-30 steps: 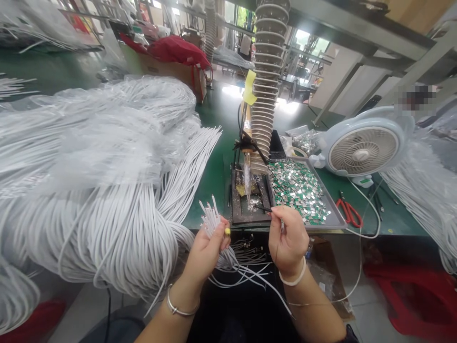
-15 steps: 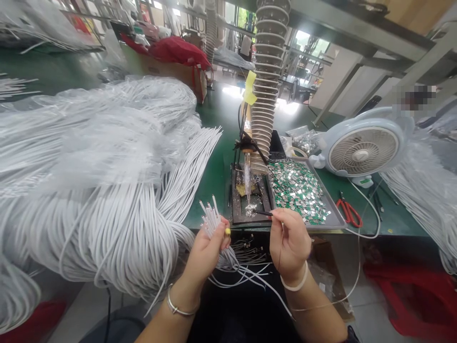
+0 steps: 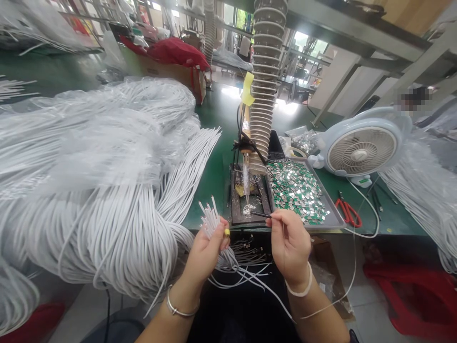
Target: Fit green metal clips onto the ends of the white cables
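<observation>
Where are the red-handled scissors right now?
In the head view, the red-handled scissors lie on the green workbench at right, just below the white desk fan and beside the metal tray.

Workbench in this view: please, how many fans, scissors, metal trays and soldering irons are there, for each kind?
Fan: 1
Scissors: 1
Metal tray: 1
Soldering iron: 1
Total: 4

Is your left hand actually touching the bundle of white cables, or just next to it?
Touching. The head view shows the left hand closed around the bundle of white cables, with the cable ends sticking out above its fingers.
</observation>
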Motion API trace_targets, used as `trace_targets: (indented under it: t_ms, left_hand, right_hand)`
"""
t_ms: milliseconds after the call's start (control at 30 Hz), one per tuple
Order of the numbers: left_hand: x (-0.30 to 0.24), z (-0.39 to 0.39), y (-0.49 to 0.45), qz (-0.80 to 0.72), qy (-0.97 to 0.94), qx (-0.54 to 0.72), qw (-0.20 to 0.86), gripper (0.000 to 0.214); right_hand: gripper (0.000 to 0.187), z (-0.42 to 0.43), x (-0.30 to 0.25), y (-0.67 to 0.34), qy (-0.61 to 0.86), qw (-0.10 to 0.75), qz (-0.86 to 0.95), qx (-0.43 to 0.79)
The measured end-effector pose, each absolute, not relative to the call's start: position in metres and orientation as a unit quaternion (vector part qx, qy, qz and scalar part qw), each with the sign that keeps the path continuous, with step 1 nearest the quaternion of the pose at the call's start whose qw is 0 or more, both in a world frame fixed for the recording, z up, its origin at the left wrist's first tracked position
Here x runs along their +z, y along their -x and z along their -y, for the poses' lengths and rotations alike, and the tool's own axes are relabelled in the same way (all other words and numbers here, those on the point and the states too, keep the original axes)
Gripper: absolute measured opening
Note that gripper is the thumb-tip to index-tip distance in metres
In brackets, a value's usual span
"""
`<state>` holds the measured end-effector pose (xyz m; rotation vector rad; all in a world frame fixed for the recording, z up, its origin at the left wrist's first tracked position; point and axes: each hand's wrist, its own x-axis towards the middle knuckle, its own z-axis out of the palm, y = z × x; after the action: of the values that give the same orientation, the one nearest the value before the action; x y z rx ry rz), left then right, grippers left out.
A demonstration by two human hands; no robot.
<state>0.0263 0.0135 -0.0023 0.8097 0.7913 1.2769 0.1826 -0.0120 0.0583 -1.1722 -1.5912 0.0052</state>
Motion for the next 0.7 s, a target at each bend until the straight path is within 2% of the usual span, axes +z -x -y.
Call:
trace_targets:
  t_ms: [333,700]
  left_hand:
    - [-0.003,-0.013,-0.025,-0.343,-0.363,0.564,0.658,0.021]
    - [-0.005,-0.014,-0.025,-0.353,-0.370,0.553,0.658,0.023]
  right_hand:
    - [0.014,0.013,0.052,-0.183,0.496,0.529,0.686,0.055]
    - [0.010,0.002,0.043,-0.172,0.532,0.591,0.600,0.082]
